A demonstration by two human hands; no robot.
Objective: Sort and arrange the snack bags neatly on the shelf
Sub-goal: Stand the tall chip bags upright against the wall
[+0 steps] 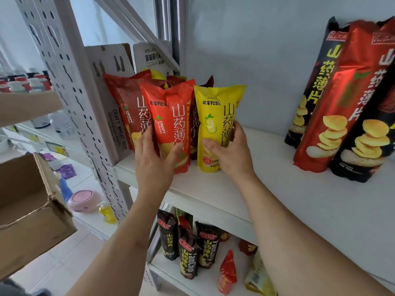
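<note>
On the white shelf (267, 189) a row of snack bags stands upright at the left. My left hand (154, 161) grips the lower part of the orange-red bag (171, 110), thumb on its front. My right hand (230, 154) holds the yellow bag (215, 107) beside it, with fingers wrapped round its right edge and thumb across the front. A darker red bag (126, 97) stands behind on the left. Another dark bag (208, 81) peeks out between and behind the two held ones.
Tall black and red chip bags (346, 99) lean at the shelf's right against the wall. The shelf below holds several black, red and yellow bags (192, 248). A perforated upright post (70, 82) and a cardboard divider (113, 116) bound the left. An open carton (27, 210) sits lower left.
</note>
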